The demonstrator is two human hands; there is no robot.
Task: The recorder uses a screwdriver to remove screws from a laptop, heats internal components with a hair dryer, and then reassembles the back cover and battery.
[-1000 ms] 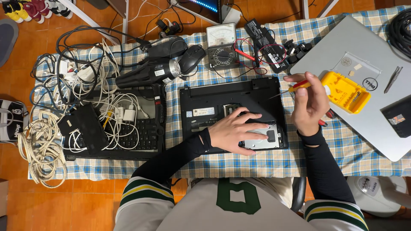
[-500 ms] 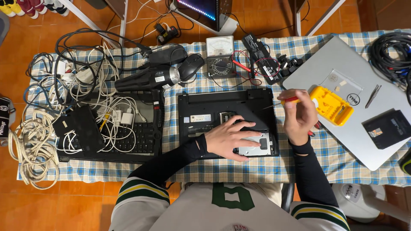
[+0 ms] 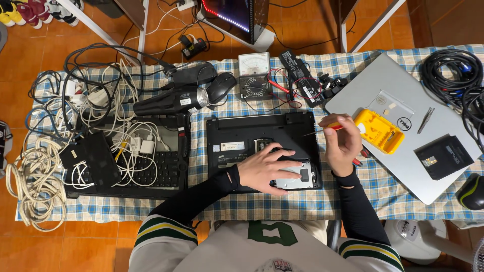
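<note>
1. The laptop (image 3: 262, 136), black and lying bottom-up, sits at the middle of the bench (image 3: 282, 204), which is covered by a blue checked cloth.
2. The hard drive (image 3: 300, 177), a silver metal box, sits in the laptop's corner at 4 o'clock.
3. The left hand (image 3: 264, 168) lies flat on the laptop with fingers spread; its fingertips touch the hard drive, and its grip closes on nothing.
4. The right hand (image 3: 345, 141) hovers at 3 o'clock of the laptop, its grip clamped on a screwdriver (image 3: 330, 127) with a red and yellow handle; the tip points toward 9 o'clock over the laptop's edge.
5. A yellow tool case (image 3: 379, 132) lies open on a silver laptop (image 3: 433, 171) just to the right hand's 3 o'clock.
6. A meter (image 3: 254, 75) with red leads stands at 12 o'clock of the black laptop.
7. A keyboard (image 3: 151, 171) under white cables (image 3: 35, 176) lies at 9 o'clock.
</note>
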